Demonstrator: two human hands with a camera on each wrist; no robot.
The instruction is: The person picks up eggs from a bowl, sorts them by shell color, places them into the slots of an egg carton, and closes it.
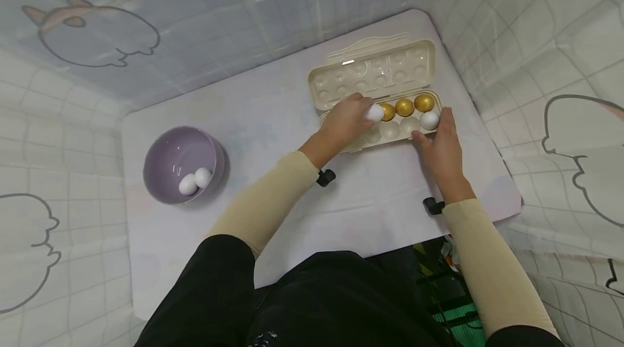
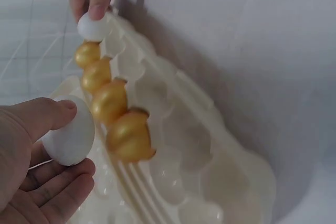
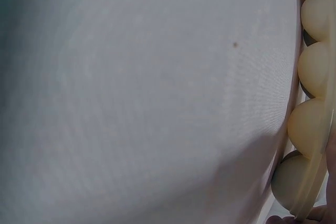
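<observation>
White eggs were going into the egg carton (image 1: 375, 73): left hand (image 1: 343, 122) grasped one egg (image 1: 375, 112) beside four gold eggs (image 2: 111, 100), right hand (image 1: 441, 146) rested flat at the rim; two waited in the purple bowl (image 1: 168, 155).

The egg carton (image 1: 375, 73), at the far right of the surface (image 1: 273, 119), was cream throughout, lid and tray alike. Its far row carried gold eggs (image 1: 404, 106); the left wrist view showed four of them, glossy and metallic. One white egg (image 1: 429, 120) sat at the right end of the near row. Another white egg (image 1: 375, 112) was pinched by the left hand (image 1: 347, 119). The bowl (image 1: 182, 165), at the left, was lilac and contained two white eggs (image 1: 195, 181). The surface was pale lilac-white. The surrounding cloth (image 1: 146, 22) was white, gridded in grey, with outlined cartoon figures. The sleeves (image 1: 265, 201) were beige.
</observation>
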